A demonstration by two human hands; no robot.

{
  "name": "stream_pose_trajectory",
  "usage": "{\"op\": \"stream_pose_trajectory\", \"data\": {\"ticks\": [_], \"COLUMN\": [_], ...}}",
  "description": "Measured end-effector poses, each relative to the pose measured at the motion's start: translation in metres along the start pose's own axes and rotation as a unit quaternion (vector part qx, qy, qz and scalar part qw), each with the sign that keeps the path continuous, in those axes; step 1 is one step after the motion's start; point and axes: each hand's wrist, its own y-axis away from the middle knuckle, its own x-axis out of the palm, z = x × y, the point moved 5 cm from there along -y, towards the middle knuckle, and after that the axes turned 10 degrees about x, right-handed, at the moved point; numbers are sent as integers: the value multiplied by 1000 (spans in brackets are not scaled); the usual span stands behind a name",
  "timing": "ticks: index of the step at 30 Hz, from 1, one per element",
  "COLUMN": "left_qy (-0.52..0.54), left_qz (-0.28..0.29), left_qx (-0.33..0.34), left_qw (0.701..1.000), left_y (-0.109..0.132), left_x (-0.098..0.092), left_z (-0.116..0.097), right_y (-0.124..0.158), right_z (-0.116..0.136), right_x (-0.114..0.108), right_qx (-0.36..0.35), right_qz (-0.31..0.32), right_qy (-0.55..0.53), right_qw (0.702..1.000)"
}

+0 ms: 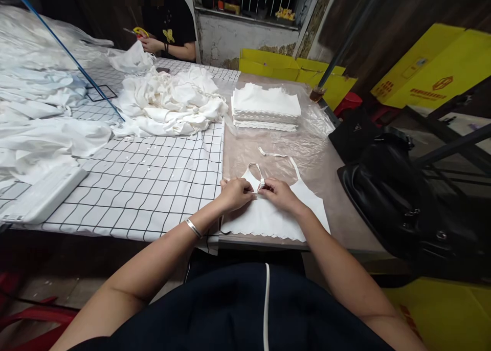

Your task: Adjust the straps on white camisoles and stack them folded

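L hand (237, 193) & R hand (283, 195) are pinching the white top (270, 218) at 12 o'clock; its loose strap (295, 167), approx 1 o'clock, might twist if cloth's tugged w/o straightening it.

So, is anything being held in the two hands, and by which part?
Yes, a white top: the left hand pinches its upper edge, and the right hand seems to pinch a thin strap there.
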Motion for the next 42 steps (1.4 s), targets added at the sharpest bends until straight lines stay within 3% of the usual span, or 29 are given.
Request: {"op": "stream_pose_trajectory", "data": {"ticks": [8,12,14,16,19,21,26,29,31,34,37,39,42], "left_qy": [-8,-77,-158,-224,-258,-268,-283,-272,-264,-254,-232,-200,-128], "left_qz": [7,-14,-72,-100,-37,3,18,25,30,47,77,101,96], "left_qx": [-5,-1,39,133,263,282,269,264,262,256,249,249,235], "left_qw": [1000,997,984,960,929,921,920,925,928,932,937,942,959], "left_y": [-2,5,20,41,73,86,92,89,89,91,92,83,40], "left_x": [0,0,-1,6,33,46,52,53,54,55,45,31,4], "left_z": [-1,-8,-18,-31,-36,-30,-23,-23,-21,-20,-24,-30,-39], "right_y": [-3,-3,-4,-11,-35,-61,-117,-130,-131,-112,-49,8,79], "right_z": [5,5,4,6,17,26,37,38,41,45,41,20,-20], "right_x": [8,16,18,18,10,1,1,11,5,-37,-83,-80,-39], "right_qx": [-3,49,103,164,247,280,319,333,340,289,123,46,-1], "right_qz": [-14,-37,-37,-10,58,77,125,128,103,-18,-199,-211,-150], "right_qy": [5,-111,-235,-363,-477,-489,-303,-214,-164,-36,145,172,242], "right_qw": [1000,992,966,917,842,822,889,909,921,957,961,961,959]}}
